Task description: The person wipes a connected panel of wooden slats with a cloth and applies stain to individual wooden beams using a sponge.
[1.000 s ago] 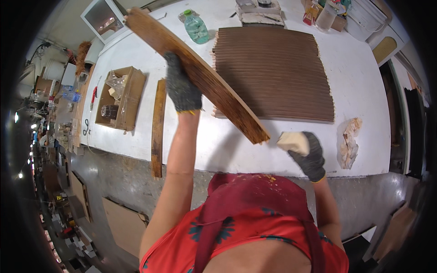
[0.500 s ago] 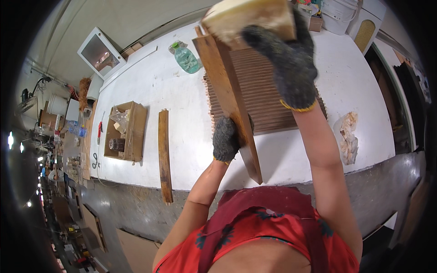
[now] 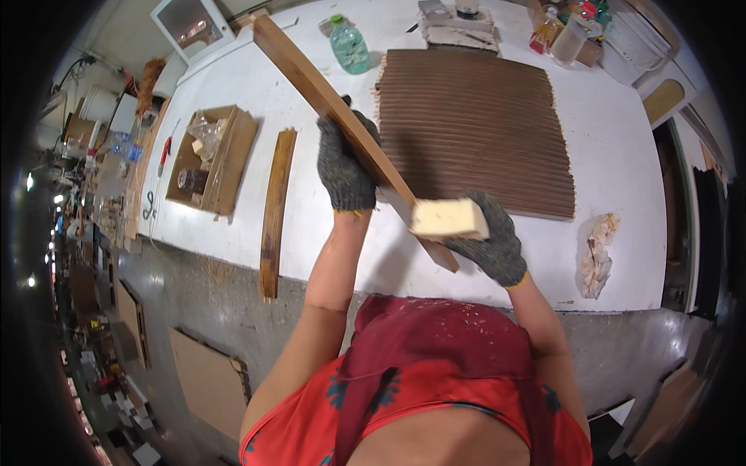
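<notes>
My left hand (image 3: 346, 167), in a dark grey knit glove, is closed around a long brown wooden board (image 3: 301, 76). The board slants from the far left down to the near middle, above the white table. My gloved right hand (image 3: 501, 247) grips a cream sponge block (image 3: 448, 219), which lies over the board's near end; whether it presses on the wood I cannot tell. Beyond the hands lies a wide panel of narrow brown wooden strips (image 3: 474, 140), set side by side. To the left, a single brown wooden strip (image 3: 277, 217) overhangs the table's front edge.
A cardboard box (image 3: 225, 167) with a jar and plastic bags stands on the left of the white table (image 3: 497, 293). Farther back are a green bottle (image 3: 350, 48) and a white bucket (image 3: 636, 50). Crumpled, stained wrapping (image 3: 597, 256) lies at right.
My right hand has brought the sponge from the board's far end to its near end. The board's far end has swung left, and my left hand has moved left and away from me.
</notes>
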`<state>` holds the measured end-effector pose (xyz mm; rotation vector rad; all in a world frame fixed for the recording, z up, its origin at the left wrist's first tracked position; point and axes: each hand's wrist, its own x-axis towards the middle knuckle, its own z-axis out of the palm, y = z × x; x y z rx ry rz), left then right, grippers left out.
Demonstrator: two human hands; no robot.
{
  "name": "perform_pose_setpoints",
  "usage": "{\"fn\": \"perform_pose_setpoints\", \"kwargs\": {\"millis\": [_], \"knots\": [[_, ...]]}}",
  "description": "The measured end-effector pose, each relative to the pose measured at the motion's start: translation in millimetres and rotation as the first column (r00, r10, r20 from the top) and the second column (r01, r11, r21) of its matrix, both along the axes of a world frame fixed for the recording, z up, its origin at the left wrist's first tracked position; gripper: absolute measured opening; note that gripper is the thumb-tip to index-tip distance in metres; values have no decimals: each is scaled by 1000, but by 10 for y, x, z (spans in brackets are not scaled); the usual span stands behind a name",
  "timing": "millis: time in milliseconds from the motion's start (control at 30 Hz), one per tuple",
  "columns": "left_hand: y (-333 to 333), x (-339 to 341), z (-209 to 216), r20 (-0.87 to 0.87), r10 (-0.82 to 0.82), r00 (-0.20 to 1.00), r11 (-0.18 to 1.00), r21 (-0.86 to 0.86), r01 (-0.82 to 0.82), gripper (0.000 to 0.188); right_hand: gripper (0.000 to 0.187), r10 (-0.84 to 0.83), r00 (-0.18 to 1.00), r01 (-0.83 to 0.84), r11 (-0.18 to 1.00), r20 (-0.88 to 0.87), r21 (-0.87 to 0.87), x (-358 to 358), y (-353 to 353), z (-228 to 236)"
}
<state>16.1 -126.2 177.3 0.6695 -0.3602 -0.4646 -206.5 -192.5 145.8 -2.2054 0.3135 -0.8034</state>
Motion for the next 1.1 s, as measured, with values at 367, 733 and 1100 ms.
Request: {"fn": "perform_pose_setpoints", "kwargs": {"millis": [367, 733, 1100], "knots": [[162, 474, -144, -201, -16, 980, 986, -164, -18, 40, 55, -526, 851, 343, 539, -11, 769, -1034, -7, -418], [164, 459, -556, -393, -116, 912, 989, -134, 68, 34, 48, -275, 961, 276, 961, -15, 34, -790, 142, 128], [238, 221, -488, -396, -18, 918, 996, 73, 50, 21, 42, 220, 888, -396, 814, -404, -426, -644, 57, 419]]}}
